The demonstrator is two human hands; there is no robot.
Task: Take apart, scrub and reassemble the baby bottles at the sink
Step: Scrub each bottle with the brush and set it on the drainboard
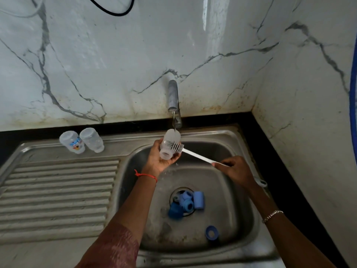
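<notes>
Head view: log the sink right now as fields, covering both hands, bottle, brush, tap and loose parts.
left hand: holds clear bottle under the tap, mouth toward the camera
right hand: grips the brush handle
brush: bristles lie across the bottle's outside
tap: running, thin stream onto the bottle
basin: blue parts clustered at the drain; blue ring apart, nearer the front
ledge: two more bottles side by side, left of the basin

**Bottle Scrubbed Under Running Tap**

The left hand [160, 158] grips a clear bottle [167, 149] under the tap [172, 95]. The right hand [234, 169] holds a white brush [197, 156], its bristles against the bottle. Blue caps [186, 203] lie at the drain of the sink [241, 219].
</notes>
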